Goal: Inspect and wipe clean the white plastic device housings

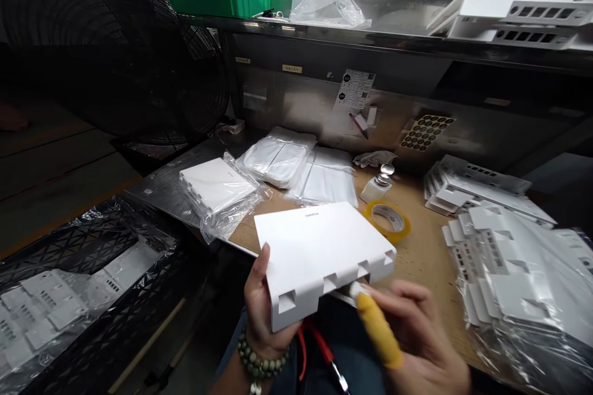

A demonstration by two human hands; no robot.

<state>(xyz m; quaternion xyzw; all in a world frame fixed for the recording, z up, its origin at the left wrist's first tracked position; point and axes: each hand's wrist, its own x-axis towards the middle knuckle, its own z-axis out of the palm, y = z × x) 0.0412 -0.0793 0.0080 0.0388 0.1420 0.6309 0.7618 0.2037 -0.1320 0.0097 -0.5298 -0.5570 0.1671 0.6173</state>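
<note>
My left hand (264, 308) grips a white plastic housing (319, 247) by its left edge, thumb on top and the other fingers underneath. The housing is tilted above my lap, with several square notches along its near edge. Close to that notched edge is my right hand (412, 333), blurred, with a yellow finger cover (377, 328) on the thumb. Its thumb and forefinger are pinched around a small white piece (357, 290), too blurred to name. Red-handled pliers (322, 345) lie on my lap below the housing.
Behind the housing are a yellow tape roll (388, 221), a pump bottle (377, 184) and stacked plastic bags (280, 157). A bagged housing (217, 185) lies left; stacked white housings (509, 265) stand right. A black crate (125, 315) is lower left, a fan (139, 43) above it.
</note>
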